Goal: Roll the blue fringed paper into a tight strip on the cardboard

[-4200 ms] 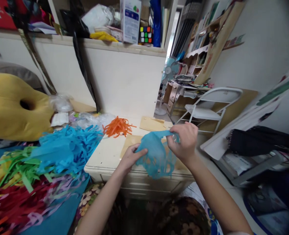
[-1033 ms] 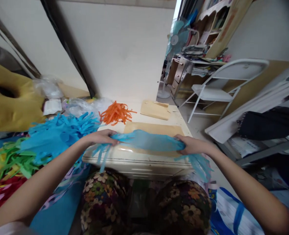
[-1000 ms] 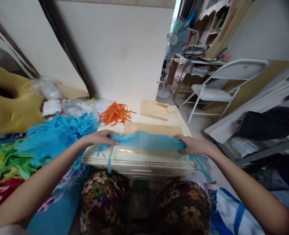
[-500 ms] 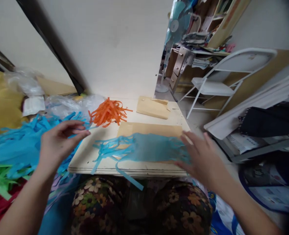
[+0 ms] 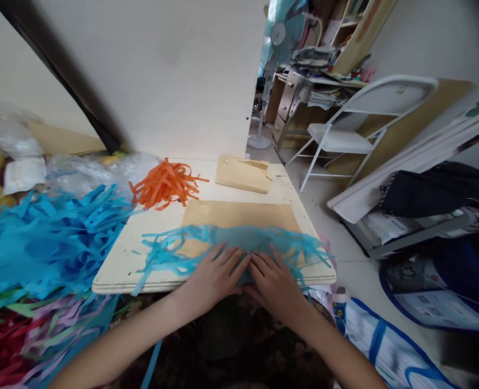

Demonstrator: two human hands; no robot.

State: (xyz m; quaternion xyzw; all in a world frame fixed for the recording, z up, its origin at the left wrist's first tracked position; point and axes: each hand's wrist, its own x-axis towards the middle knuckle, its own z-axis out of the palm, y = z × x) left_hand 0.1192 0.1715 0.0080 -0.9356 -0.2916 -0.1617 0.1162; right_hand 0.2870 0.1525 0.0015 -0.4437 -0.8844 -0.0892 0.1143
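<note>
A sheet of blue tissue paper [image 5: 243, 236], cut into fringes at both ends, lies across a brown paper sheet [image 5: 264, 212] on the small white table. My left hand [image 5: 220, 270] and my right hand [image 5: 274, 278] meet at the middle of its near edge. Their fingers rest on top of the paper, and the thumbs are tucked low by the edge, gripping it. Part of that edge is hidden under the fingers. The fringes spread out to the left and right of my hands.
An orange bundle of paper strips [image 5: 168, 185] and a folded brown paper piece [image 5: 243, 174] sit at the table's back. A large blue fringed pile [image 5: 57, 237] fills the left side, with red and purple strips [image 5: 32, 335] below. A white folding chair [image 5: 345, 138] stands beyond.
Both hands came inward from the sides to the middle of the blue tissue paper's near edge. The paper's near edge is now gathered under the fingers. The view has shifted slightly.
</note>
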